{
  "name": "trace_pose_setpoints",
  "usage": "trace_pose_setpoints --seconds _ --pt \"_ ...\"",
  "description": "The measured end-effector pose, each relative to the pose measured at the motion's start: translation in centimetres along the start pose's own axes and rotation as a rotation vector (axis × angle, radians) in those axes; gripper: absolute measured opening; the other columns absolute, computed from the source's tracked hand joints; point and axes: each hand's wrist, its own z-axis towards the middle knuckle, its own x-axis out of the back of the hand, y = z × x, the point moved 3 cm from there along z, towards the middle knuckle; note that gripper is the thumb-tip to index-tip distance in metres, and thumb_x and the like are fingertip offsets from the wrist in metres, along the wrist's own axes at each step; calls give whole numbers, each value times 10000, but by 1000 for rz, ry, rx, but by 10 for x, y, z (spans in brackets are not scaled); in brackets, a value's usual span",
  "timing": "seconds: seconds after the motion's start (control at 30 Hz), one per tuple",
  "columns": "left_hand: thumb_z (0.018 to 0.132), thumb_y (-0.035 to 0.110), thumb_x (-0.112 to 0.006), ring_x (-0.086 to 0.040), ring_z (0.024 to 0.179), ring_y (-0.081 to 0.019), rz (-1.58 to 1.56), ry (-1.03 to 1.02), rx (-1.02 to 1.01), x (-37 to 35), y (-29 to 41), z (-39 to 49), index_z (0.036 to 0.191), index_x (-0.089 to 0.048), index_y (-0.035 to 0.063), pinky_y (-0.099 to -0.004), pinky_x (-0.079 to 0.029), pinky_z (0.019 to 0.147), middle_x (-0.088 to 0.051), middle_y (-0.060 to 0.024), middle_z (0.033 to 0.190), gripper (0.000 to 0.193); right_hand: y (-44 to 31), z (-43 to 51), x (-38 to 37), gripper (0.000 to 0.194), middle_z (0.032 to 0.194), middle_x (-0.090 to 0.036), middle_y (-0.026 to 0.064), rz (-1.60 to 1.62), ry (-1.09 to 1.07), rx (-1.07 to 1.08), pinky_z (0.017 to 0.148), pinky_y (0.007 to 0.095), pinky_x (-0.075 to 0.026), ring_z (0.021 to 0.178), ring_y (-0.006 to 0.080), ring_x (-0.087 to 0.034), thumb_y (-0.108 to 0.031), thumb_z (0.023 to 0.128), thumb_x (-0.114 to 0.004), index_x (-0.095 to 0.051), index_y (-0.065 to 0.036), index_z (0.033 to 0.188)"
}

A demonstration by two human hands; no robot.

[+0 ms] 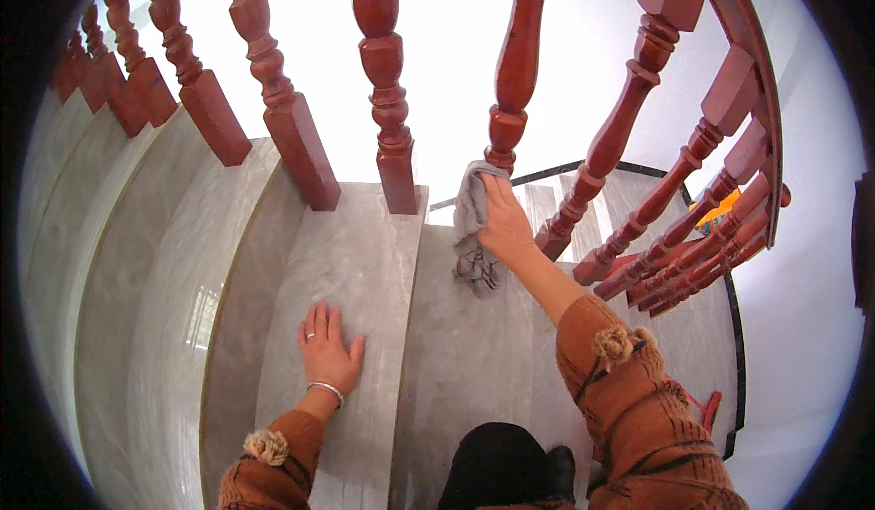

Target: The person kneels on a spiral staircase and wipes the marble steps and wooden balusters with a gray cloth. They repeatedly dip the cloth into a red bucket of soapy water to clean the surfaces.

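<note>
My right hand (504, 221) holds a grey cloth (472, 223) against the lower part of a turned, reddish-brown wooden baluster (517, 52). The cloth hides the foot of that baluster, and its loose end hangs down below my fingers. My left hand (329, 354) rests palm down on a grey marble-look stair tread (348, 257), its fingers spread and holding nothing. A ring and a bracelet are on that hand and wrist. Just beyond it, two more balusters (398, 178) stand at the outer end of the same tread.
More steps (184, 236) rise at the left, with balusters along their outer edge. At right, a curved handrail (769, 120) descends over several balusters. A black skirting strip (737, 346) borders the white wall (800, 291). A yellow-orange object (718, 209) shows behind the balusters; a red object (711, 411) lies near my right sleeve.
</note>
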Motion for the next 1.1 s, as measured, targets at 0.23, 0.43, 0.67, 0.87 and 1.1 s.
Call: trace_pose_setpoints --seconds 0.23,0.43,0.67,0.87,1.1 --pt "865 344 -660 -292 1436 -367 41 32 -21 -1 -5 1 1388 -471 -16 -530 -210 1171 -374 -220 1521 663 -25 36 -28 289 1027 -714 173 -1009 -416 397 1153 459 -273 1144 337 -588 -134 823 -571 -746 34 978" --pt "861 350 -659 -296 1437 -357 35 19 -9 0 -4 0 1389 -479 -6 -522 -214 1173 -375 -202 1526 661 -10 22 -38 315 1074 -704 173 -902 -408 394 1160 440 -281 1172 307 -583 -154 825 -548 -737 10 1016" --pt "879 335 -644 -313 1427 -367 33 13 3 4 -1 0 1393 -473 3 -502 -222 1169 -377 -196 1528 636 -2 -17 -1 435 1325 -564 189 -338 -149 314 1153 435 -315 1293 289 -488 -68 840 -513 -576 90 1240" --pt "880 335 -646 -314 1426 -366 24 38 -19 -2 0 4 1387 -475 -3 -505 -219 1168 -381 -198 1524 632 24 -66 -2 448 1331 -542 214 -364 -170 -209 1103 442 -366 1313 336 -473 -71 856 -532 -550 49 1288" --pt "875 319 -652 -312 1423 -370 40 9 -6 2 0 3 1394 -462 -9 -505 -222 1164 -368 -204 1528 643 34 -21 -27 426 1278 -568 171 1262 385 -1049 1008 407 -428 1170 323 -548 -156 981 -404 -466 17 1365"
